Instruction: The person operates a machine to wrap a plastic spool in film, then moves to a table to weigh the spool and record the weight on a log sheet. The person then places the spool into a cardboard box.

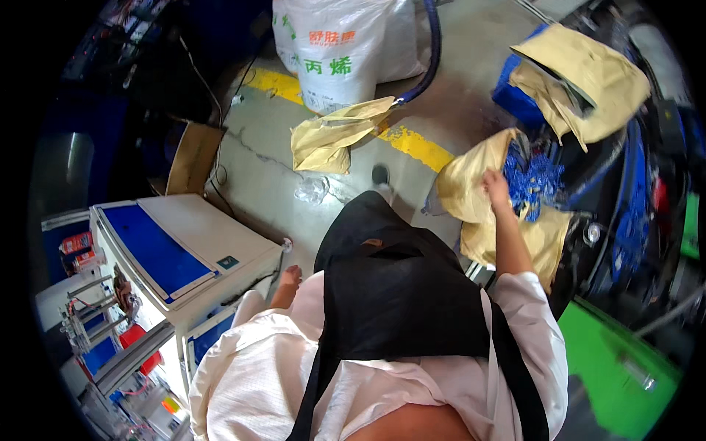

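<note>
At right, the right grip (496, 189) hangs half-curled at a tan sack (465, 187) beside blue pieces (535, 180); left grip (291, 277) loosely curled. Can't tell what either holds. Sack slipping could spill pieces.

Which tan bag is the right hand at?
The bag left of the blue strands, its rim at the right hand. The hose-side bag and upper-right bag sit well away; the lower tan material lies under the forearm.

The right hand (498, 188) is at the rim of a tan bag (465, 178) holding blue pieces (532, 180); the left hand (291, 277) hangs, loosely curled, near a white cabinet (228, 226).
</note>
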### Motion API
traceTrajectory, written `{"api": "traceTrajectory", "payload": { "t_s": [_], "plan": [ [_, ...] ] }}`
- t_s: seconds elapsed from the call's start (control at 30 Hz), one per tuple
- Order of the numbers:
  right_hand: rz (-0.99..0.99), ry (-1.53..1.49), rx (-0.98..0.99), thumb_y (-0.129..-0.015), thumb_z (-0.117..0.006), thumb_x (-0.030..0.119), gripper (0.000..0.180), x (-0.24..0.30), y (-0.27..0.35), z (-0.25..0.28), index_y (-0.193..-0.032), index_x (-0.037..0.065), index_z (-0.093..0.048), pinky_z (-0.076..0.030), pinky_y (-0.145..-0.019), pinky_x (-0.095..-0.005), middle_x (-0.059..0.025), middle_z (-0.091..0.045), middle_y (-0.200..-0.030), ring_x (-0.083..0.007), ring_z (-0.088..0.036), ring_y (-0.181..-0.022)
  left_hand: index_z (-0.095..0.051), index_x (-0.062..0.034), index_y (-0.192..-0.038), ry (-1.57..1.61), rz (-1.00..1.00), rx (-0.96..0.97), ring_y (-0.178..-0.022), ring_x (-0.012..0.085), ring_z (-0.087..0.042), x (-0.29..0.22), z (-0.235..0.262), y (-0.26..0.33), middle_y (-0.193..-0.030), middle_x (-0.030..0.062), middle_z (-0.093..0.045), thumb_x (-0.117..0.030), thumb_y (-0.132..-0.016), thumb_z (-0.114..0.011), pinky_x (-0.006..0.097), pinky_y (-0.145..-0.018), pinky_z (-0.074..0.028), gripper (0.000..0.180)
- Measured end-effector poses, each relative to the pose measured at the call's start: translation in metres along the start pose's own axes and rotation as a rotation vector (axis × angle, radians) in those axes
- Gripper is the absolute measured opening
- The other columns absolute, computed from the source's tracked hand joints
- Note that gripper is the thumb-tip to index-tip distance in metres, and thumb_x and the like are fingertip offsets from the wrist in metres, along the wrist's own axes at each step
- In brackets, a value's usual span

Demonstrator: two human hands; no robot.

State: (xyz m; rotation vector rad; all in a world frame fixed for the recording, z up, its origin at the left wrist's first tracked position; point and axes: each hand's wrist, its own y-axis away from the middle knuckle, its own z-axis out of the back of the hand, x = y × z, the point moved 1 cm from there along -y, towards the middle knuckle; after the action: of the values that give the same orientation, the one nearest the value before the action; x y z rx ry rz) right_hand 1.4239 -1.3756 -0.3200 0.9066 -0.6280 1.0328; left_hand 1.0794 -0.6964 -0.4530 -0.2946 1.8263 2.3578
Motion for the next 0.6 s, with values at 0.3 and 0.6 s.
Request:
{"api": "traceTrajectory", "payload": {
  "t_s": [0.3, 0.6],
  "plan": [
    [-0.115, 0.119, 0.292, -0.088, -0.062, 0.025, 0.046, 0.089, -0.268, -0.095, -0.128, 0.006, -0.048, -0.045, -0.061, -0.0256, -0.0037, -0.06, -0.1, -0.0119, -0.057, -0.081, -0.063, -0.0088, -0.103, -0.484, -0.662, -0.177, -0.089, 0.0266, -0.062, -0.238, -0.16, -0.028, -0.103, 0.0148, -0.063, -0.024, -0.088, -0.05, 0.036, -0.076, -0.051, 0.024],
    [-0.639, -0.011, 0.385, -0.079, -0.072, 0.027, 0.082, 0.064, -0.446, -0.169, -0.144, 0.01, -0.024, -0.046, -0.081, -0.0403, -0.0085, -0.046, -0.128, -0.0231, -0.051, -0.109, -0.048, -0.0067, -0.133, 0.187, -0.041, 0.012, -0.114, 0.0251, -0.051, -0.434, -0.258, -0.133, -0.126, 0.0126, -0.055, -0.037, -0.088, -0.057, 0.037, -0.097, -0.039, 0.055]
  ]
}}
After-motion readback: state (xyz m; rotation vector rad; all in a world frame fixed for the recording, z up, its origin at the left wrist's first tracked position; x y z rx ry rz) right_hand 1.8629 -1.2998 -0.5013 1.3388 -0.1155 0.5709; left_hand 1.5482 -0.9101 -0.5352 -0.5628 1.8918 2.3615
